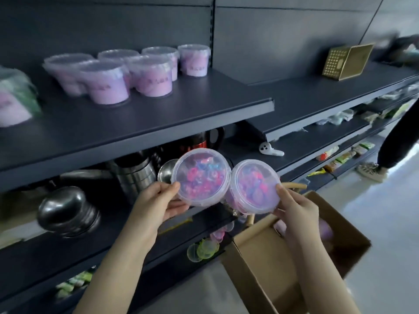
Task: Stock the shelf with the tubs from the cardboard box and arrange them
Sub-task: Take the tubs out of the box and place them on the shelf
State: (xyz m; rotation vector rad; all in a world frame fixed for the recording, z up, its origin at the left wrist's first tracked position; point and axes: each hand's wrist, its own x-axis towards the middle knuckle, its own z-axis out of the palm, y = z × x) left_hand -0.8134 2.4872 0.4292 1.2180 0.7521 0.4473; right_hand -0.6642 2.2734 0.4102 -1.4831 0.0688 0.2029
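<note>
Dark grey shop shelving fills the view, with a pale glossy floor at the lower right. On the top shelf [158, 114] stands a cluster of six pink tubs [111, 85], upright, lids covered in clear film, set in two loose rows near the back panel. Further right on the neighbouring shelf lies a gold perforated box [347, 62], tipped on its side.

In front of the second shelf the person holds two more tubs, tilted so that their clear lids face the camera. The left hand [158, 200] has its grip around the left tub [200, 175], thumb on the lid's lower left rim and fingers underneath. The right hand [294, 209] has its grip around the right tub [255, 185] in the same way, thumb on the lid's right edge. The tubs sit side by side, rims just beside each other, with pink and blue contents showing through the lids.

Below the right forearm stands the open cardboard box [258, 264] on the floor, a blurred pink shape inside it. Stacked steel bowls [68, 209] and steel pots [136, 175] sit on the second shelf, behind the hands. Another person's leg [394, 141] shows at the far right.
</note>
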